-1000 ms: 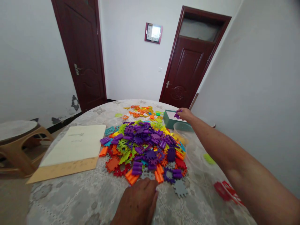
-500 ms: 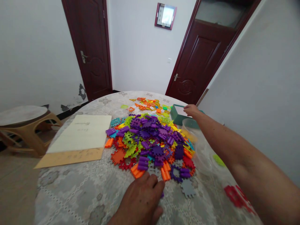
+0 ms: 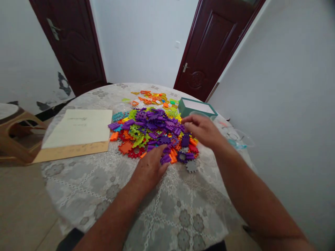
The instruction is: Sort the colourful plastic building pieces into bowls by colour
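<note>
A heap of interlocking plastic pieces (image 3: 154, 130), mostly purple with green, orange and red ones, lies in the middle of the round table (image 3: 167, 209). My left hand (image 3: 150, 167) rests at the near edge of the heap, its fingertips closed round a purple piece (image 3: 165, 159). My right hand (image 3: 202, 130) hovers over the right side of the heap with fingers spread and nothing visible in it. A green box (image 3: 197, 107) stands just behind the right hand.
A white sheet on brown card (image 3: 75, 130) lies at the table's left. A smaller scatter of orange pieces (image 3: 151, 98) sits at the far side. A tan stool (image 3: 13, 134) stands left of the table. Two dark doors and a white wall are behind.
My right hand has come back from the green box to the heap, without the purple piece it carried. My left hand has moved forward into the heap. The camera has tilted down.
</note>
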Demonstrator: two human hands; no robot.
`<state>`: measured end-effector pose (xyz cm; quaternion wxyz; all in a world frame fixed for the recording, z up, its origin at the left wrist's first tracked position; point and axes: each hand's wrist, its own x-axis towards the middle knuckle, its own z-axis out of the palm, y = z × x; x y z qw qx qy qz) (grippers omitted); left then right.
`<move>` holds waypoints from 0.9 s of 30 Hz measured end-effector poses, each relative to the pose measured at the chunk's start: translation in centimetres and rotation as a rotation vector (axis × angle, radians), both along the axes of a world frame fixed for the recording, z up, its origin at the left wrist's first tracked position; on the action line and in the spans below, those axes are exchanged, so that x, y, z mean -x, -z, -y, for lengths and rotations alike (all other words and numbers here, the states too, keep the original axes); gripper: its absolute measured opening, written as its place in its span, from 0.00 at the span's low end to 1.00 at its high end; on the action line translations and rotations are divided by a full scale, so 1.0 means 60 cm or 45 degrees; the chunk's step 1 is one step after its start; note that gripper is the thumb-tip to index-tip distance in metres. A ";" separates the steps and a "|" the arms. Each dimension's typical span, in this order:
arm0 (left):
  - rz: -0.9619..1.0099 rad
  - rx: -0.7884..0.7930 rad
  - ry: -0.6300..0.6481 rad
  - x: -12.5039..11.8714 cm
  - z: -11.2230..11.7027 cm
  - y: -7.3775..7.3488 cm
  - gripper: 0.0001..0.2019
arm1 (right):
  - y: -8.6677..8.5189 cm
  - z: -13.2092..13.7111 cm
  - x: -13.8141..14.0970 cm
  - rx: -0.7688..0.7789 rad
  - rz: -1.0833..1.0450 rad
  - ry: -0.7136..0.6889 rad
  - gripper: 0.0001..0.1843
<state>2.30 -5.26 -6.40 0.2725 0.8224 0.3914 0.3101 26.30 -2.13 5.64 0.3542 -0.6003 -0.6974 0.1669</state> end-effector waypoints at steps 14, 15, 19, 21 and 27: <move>0.022 -0.083 0.208 0.036 0.001 -0.027 0.27 | 0.203 0.118 0.108 0.508 -0.843 -0.114 0.18; -0.015 -0.089 0.199 0.048 0.000 -0.033 0.25 | 0.206 0.120 0.107 0.496 -0.841 -0.103 0.18; -0.245 -0.036 0.003 0.106 -0.004 -0.059 0.11 | 0.219 0.126 0.098 0.271 -0.702 0.011 0.18; -0.404 0.044 -0.020 0.131 -0.003 -0.066 0.10 | 0.224 0.125 0.094 0.122 -0.537 0.050 0.17; -0.779 0.081 -0.008 0.129 0.014 -0.056 0.17 | 0.229 0.127 0.086 0.005 -0.382 0.079 0.15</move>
